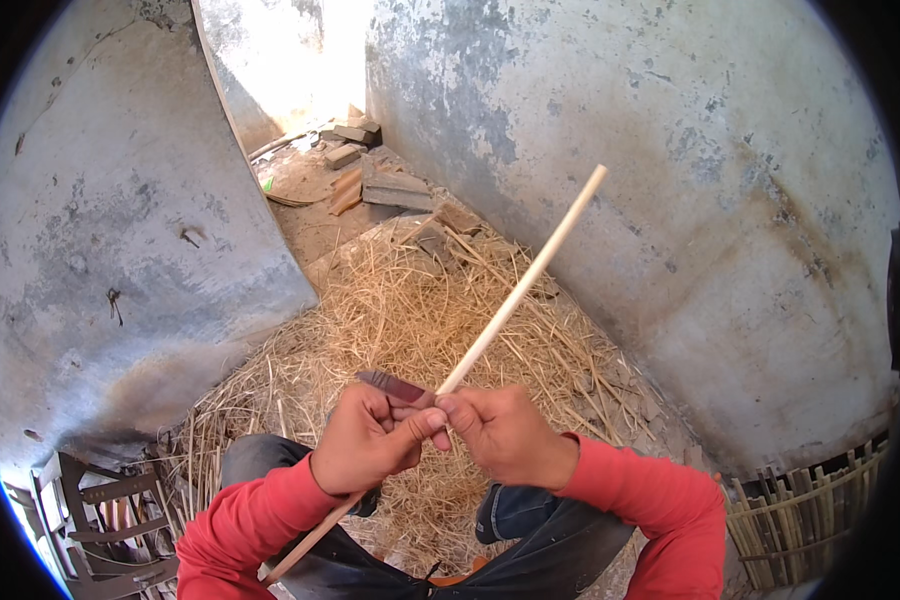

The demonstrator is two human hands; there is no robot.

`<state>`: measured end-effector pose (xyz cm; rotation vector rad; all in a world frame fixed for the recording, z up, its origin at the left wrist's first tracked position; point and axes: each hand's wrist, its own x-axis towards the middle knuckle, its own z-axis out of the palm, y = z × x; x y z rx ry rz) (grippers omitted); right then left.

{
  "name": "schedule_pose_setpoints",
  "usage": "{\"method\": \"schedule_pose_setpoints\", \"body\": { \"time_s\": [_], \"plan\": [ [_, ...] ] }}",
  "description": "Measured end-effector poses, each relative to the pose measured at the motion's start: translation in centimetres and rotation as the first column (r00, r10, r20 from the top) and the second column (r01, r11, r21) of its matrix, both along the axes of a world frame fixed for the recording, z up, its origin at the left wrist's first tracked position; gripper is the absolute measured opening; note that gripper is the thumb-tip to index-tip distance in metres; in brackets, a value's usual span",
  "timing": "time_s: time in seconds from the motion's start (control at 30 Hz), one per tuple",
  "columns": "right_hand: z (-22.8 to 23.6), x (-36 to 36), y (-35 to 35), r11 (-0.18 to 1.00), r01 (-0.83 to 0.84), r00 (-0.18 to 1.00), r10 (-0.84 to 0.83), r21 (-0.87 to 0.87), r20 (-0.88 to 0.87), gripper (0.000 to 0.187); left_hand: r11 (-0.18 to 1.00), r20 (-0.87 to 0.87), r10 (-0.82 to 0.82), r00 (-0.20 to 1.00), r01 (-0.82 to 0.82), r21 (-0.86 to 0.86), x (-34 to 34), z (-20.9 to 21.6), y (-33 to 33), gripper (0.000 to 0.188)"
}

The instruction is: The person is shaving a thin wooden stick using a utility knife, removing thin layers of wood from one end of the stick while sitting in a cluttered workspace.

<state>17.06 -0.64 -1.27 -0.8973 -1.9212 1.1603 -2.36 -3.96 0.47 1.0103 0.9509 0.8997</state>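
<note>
A long, pale, peeled stick (pixel 526 284) slants up to the right from between my hands. My right hand (pixel 505 425) is closed on its lower end, thumb pressed near the base. My left hand (pixel 370 435) is closed right beside it, its thumb tip touching the stick's base area. Out of the left fist, toward the upper left, sticks a dark maroon piece (pixel 402 388) with a ridged end; its kind is unclear. A tan wooden length (pixel 315 535) runs from below my left wrist to the lower left. Whether it joins the stick or the maroon piece is hidden.
Straw-like shavings (pixel 390 300) cover the floor around my legs. Bricks and blocks (pixel 395 188) lie farther off, between two worn plaster walls (pixel 650 120). A dark wooden frame (pixel 110 520) stands at the lower left, and a slatted basket-like rack (pixel 805 520) at the lower right.
</note>
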Motion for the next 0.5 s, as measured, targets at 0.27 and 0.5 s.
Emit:
{"method": "schedule_pose_setpoints", "body": {
  "time_s": [0.27,0.5],
  "plan": [
    [0.8,1.4,1.1,0.929,0.039,0.994,-0.075,-0.367,-0.084,0.035,0.996,0.042,0.036,0.998,-0.04,0.081,0.9,0.1,0.1,0.032],
    [2.8,0.9,0.9,0.977,-0.031,0.988,-0.002,-0.212,-0.153,0.019,0.993,0.006,0.036,0.999,-0.037,0.111,0.8,-0.2,-0.1,0.041]
  ]
}}
